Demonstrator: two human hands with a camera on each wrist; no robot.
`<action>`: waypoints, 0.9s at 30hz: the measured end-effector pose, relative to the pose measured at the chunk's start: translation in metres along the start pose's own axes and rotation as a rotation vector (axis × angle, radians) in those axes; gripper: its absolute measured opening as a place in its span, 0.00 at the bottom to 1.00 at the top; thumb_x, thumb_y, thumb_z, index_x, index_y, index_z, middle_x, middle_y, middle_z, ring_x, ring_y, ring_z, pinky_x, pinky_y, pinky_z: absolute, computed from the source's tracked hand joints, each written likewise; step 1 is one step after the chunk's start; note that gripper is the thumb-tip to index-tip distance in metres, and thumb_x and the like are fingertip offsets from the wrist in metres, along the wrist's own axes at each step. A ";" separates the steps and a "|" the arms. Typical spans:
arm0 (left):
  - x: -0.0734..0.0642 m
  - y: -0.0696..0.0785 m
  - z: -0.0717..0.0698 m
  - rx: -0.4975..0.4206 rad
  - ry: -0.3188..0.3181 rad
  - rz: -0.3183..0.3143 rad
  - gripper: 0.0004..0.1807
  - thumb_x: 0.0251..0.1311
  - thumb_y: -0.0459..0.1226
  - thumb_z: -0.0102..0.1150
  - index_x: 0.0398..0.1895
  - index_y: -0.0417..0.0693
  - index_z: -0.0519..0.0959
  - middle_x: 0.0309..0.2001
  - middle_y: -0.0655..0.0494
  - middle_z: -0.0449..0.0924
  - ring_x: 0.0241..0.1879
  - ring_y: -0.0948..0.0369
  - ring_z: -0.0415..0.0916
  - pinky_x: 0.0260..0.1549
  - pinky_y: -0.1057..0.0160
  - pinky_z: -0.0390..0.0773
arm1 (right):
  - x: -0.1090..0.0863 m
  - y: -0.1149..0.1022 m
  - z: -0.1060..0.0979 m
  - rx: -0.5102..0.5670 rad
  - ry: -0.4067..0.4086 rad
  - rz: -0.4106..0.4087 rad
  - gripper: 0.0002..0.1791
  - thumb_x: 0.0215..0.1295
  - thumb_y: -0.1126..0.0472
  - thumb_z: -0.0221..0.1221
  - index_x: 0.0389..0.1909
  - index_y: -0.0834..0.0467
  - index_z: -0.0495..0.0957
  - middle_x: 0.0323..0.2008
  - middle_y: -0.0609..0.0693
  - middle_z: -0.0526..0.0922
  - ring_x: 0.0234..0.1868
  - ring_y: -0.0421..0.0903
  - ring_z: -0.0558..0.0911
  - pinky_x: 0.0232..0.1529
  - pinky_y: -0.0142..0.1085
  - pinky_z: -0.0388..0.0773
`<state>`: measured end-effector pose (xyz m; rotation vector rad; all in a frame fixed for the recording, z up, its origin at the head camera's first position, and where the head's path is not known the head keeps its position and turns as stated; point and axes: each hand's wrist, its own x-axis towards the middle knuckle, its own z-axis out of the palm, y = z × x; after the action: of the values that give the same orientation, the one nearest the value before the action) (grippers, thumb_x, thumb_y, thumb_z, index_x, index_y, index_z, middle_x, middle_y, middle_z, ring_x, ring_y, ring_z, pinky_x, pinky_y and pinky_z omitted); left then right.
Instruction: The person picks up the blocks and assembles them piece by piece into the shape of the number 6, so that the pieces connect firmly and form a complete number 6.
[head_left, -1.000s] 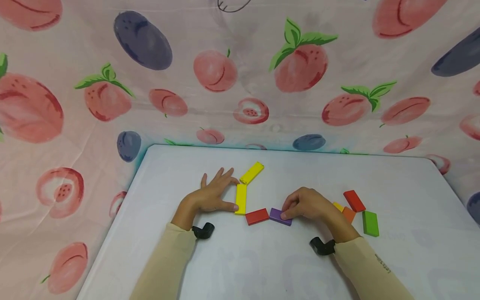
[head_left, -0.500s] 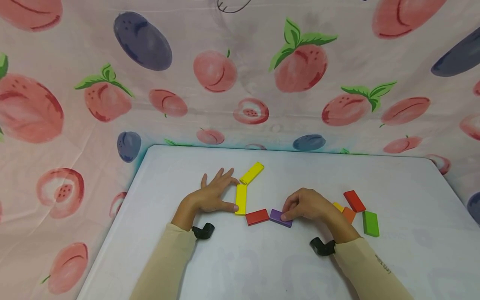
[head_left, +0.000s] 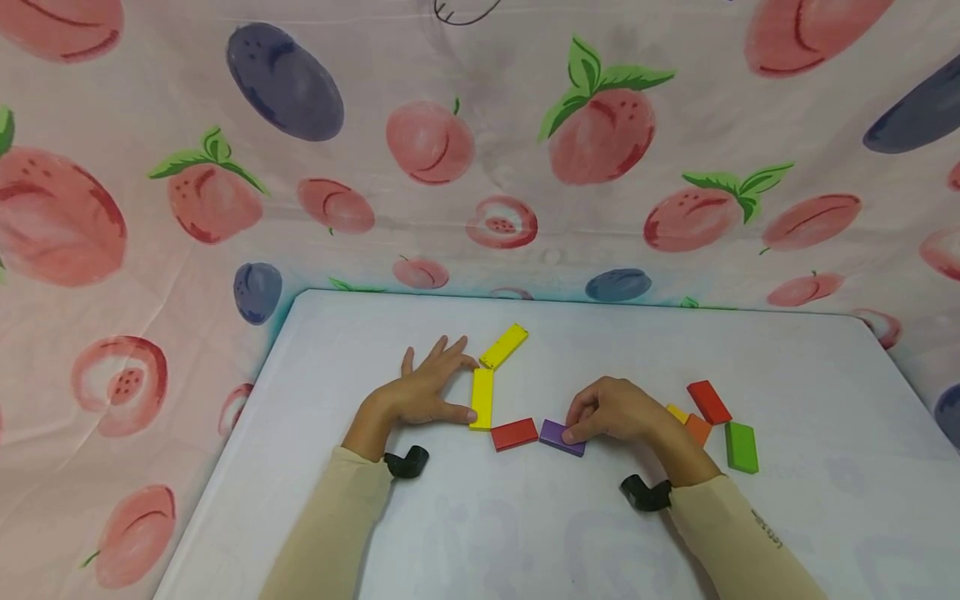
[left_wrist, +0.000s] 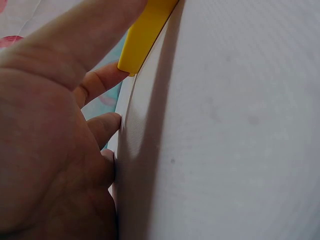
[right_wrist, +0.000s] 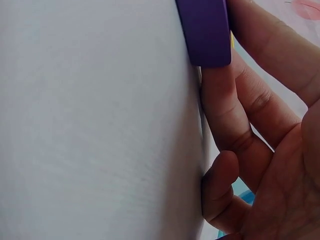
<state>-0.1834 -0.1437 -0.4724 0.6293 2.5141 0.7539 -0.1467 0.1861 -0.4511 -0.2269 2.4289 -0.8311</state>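
In the head view my left hand lies on the white table with its fingers spread. Its thumb and index finger hold a yellow block near the two ends. A second yellow block slants away from the far end of that one. By the near end lies a red block, and to its right comes a purple block. My right hand pinches the purple block at its right part. The right wrist view shows the purple block between thumb and fingers, low against the tabletop.
Right of my right forearm lie another red block, an orange block, a green block and a partly hidden yellow-orange block. A fruit-print cloth hangs along the table's far edge.
The purple block has shifted very slightly toward me, with my right hand on it. The left hand and the yellow blocks have stayed in place.
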 end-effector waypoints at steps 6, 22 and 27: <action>0.000 0.000 0.000 0.000 -0.003 0.000 0.41 0.54 0.58 0.72 0.71 0.68 0.65 0.85 0.62 0.36 0.84 0.54 0.24 0.73 0.33 0.17 | 0.000 0.001 0.000 -0.002 0.001 -0.003 0.07 0.53 0.51 0.76 0.29 0.46 0.88 0.21 0.45 0.82 0.38 0.46 0.76 0.37 0.38 0.70; 0.000 0.001 0.000 0.007 -0.001 -0.006 0.41 0.54 0.58 0.73 0.70 0.69 0.66 0.85 0.62 0.36 0.84 0.53 0.24 0.72 0.32 0.17 | -0.001 -0.001 0.001 0.009 0.006 0.006 0.08 0.53 0.50 0.76 0.29 0.46 0.88 0.21 0.45 0.82 0.39 0.46 0.76 0.37 0.38 0.71; 0.000 0.001 0.000 0.010 0.000 -0.007 0.41 0.54 0.58 0.73 0.71 0.68 0.66 0.85 0.62 0.36 0.84 0.53 0.24 0.72 0.32 0.17 | -0.002 -0.001 0.001 0.004 0.005 -0.002 0.08 0.53 0.50 0.76 0.29 0.46 0.88 0.21 0.45 0.82 0.39 0.46 0.76 0.37 0.38 0.70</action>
<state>-0.1834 -0.1426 -0.4713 0.6236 2.5203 0.7389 -0.1445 0.1851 -0.4503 -0.2256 2.4311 -0.8385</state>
